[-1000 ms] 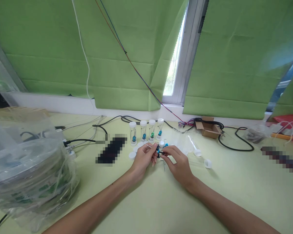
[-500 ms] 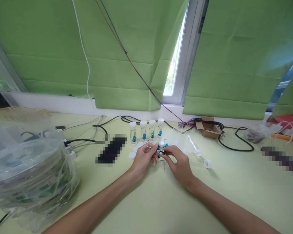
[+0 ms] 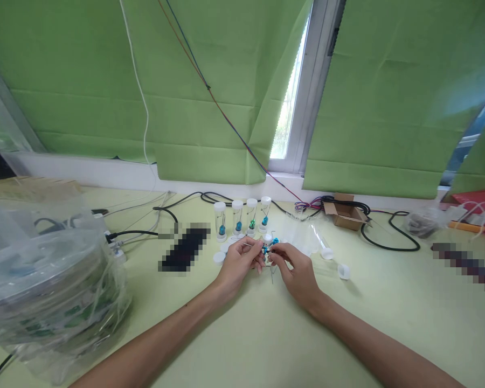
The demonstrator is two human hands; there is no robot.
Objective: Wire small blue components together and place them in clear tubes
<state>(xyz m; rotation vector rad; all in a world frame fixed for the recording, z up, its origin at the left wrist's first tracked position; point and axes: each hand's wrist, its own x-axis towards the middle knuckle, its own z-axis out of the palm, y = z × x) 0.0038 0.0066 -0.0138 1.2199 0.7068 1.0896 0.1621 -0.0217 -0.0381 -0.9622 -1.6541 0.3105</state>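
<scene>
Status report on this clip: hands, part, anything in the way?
Left hand: holding small shiny blue part. Right hand: fingertips at the part, grip unclear. Upright clear cylindrical tubes with white caps close beyond; no obstruction seen.

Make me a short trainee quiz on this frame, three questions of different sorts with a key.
1. How many capped tubes stand upright in the row beyond the hands?
2. True or false: the cardboard box sits to the right of that row.
3. Which colour shows on the small part between the left hand and the right hand? A: red; B: blue; C: yellow.

Key: 1. Four; 2. True; 3. B.
</scene>
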